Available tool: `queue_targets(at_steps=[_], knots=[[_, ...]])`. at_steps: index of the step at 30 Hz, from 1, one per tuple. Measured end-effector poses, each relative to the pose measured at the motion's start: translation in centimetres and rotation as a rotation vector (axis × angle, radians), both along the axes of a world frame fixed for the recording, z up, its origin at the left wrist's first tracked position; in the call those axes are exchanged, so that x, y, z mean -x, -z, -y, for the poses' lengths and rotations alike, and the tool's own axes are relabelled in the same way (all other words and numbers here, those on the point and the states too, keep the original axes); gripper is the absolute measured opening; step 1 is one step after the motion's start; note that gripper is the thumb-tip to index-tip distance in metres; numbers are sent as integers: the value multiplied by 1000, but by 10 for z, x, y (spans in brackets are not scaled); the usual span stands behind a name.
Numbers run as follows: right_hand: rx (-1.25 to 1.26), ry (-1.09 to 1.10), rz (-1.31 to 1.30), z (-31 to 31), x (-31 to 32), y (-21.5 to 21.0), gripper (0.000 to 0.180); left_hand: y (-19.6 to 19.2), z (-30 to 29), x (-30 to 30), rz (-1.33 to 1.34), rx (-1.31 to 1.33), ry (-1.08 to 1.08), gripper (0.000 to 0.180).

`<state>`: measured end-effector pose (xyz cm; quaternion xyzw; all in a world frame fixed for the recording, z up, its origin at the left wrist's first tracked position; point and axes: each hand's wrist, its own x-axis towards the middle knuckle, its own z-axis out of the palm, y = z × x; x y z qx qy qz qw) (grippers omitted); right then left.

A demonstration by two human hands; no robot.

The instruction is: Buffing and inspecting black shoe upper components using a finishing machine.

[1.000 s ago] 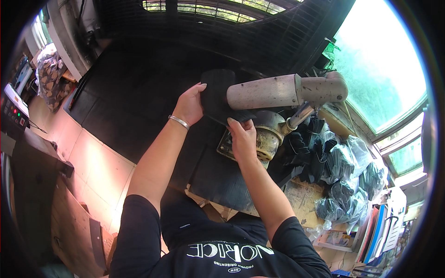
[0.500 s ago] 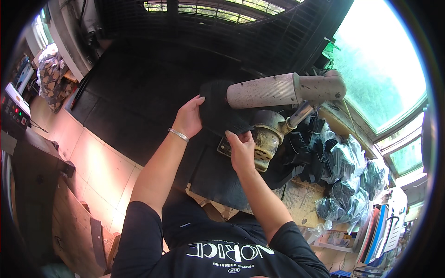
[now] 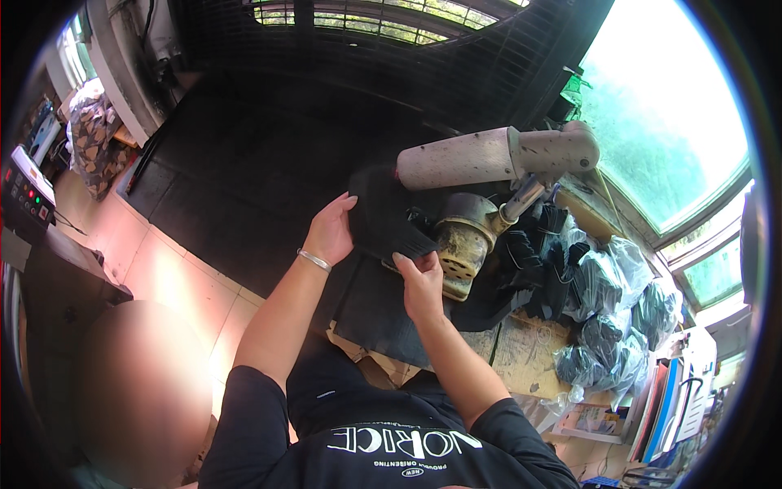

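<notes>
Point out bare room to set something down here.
The widest bare-looking stretch is the black surface, bordered by the left hand, tiled floor and dark grille; shadow may hide things. A smaller wooden patch lies between the right forearm and plastic bags. Crowded: around the held black sheet and metal fixture, and rightward among black pieces.

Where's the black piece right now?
Near the head view's centre, the black piece is held between the left hand and right hand, below-left of the pale cylinder.

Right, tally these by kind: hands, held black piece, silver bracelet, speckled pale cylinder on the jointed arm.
Hands, left and right: 2
Black piece held between them: 1
Silver bracelet: 1
Speckled pale cylinder: 1
Total: 5
</notes>
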<state>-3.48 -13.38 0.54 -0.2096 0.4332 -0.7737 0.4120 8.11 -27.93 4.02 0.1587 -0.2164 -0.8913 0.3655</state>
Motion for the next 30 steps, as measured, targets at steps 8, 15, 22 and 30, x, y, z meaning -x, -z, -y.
queue_targets(at_steps=[8, 15, 22, 30], knots=[[15, -1, -16, 5, 2, -10, 39, -2, 3, 1, -8, 32, -16, 25], [41, -45, -52, 44, 21, -25, 35, -17, 42, 16, 3, 52, -22, 26], [61, -51, -67, 63, 25, -27, 34, -29, 58, 20, 15, 102, -44, 27], [-1, 16, -105, 43, 8, -29, 34, -18, 43, 13, 49, 39, -90, 27]])
